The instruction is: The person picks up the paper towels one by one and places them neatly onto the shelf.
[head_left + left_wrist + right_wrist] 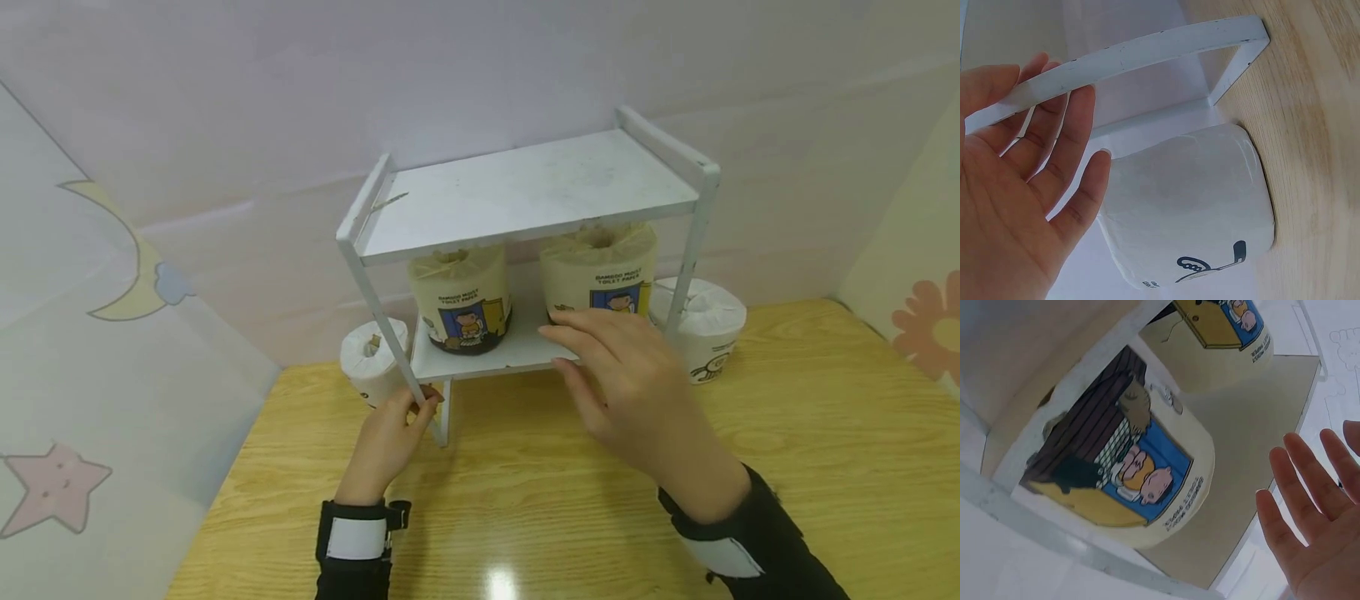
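A white two-tier shelf (525,187) stands on the wooden table. On its lower board sit two cream-wrapped toilet paper rolls, a left roll (465,308) and a right roll (600,262), with a cartoon print facing front. My left hand (390,437) holds the shelf's front left leg (1129,53), thumb on one side and fingers on the other. In front of the right roll hovers my right hand (630,383), its fingers extended and apart from the roll, as the right wrist view shows. It partly covers that roll in the head view.
A white-wrapped roll (371,367) stands on the table behind the shelf's left leg, close to my left fingers. Another white roll (708,325) is at the right end of the shelf. A pale wall (300,108) rises behind.
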{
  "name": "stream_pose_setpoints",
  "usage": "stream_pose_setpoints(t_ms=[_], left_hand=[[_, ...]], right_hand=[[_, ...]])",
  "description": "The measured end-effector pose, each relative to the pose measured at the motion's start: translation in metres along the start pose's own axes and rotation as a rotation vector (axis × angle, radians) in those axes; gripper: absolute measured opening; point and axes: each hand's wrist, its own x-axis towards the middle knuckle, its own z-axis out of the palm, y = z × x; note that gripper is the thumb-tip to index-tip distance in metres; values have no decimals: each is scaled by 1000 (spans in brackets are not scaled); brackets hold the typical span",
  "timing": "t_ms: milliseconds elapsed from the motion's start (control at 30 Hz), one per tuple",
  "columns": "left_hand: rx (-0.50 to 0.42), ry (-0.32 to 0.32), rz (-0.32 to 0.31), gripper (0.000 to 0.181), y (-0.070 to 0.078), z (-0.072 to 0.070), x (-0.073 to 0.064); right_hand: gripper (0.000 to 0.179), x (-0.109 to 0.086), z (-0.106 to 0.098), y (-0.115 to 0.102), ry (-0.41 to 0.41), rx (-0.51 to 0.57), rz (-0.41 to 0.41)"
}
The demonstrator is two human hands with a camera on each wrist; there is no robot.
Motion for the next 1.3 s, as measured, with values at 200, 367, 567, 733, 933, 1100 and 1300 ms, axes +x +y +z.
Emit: stream_pose_setpoints(t_ms=[200,367,567,733,933,1100,1300], left_hand=[[-1,-3,6,14,0,1,0],[-6,-1,25,14,1,2,1],[-19,-8,33,14,2,4,3],[-16,-7,39,14,1,5,3],[-3,2,27,13,0,3,1],[-1,1,18,14,0,1,0],[2,1,12,15,-1,0,-1]], right_hand=[[35,-3,-12,3,34,-40,-9],[33,-3,-20,5,96,-51,-13],[33,-5,-27,10,223,-52,16],[36,-7,-36,18,281,-41,64],[39,-11,-45,30,362,-86,135],[40,-12,-50,41,442,-119,190],[38,-15,-58,52,455,-79,252]])
